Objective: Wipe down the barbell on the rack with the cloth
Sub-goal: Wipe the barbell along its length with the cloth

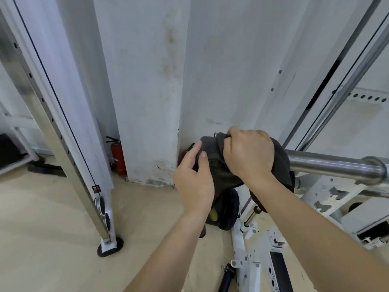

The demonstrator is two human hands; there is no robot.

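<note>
- Two bare forearms come up from 6 o'clock toward the middle of the view; the left hand (194,178) takes the dark cloth (219,171) from the 9 o'clock side, thumb and forefinger pinching a fold; the right hand (249,153) is closed over the top, fingers bunching the same cloth
- Cloth lies draped over the end of the barbell (336,165), whose chrome sleeve runs out to 3 o'clock across the white rack (328,199); the bar's tip is hidden under the fabric
- Handling, as I judge it: cloth soft, light, apt to slip on polished steel, so wrap it right round and squeeze; bar stiff, heavy, smooth, likely to roll in its hooks, so steady it with one hand and slide the other toward 3 o'clock
- Beneath the hands, at 6 o'clock, a dark weight plate (228,209) stands on the floor (52,218); a red fire extinguisher (116,157) stands at 9 o'clock
</note>
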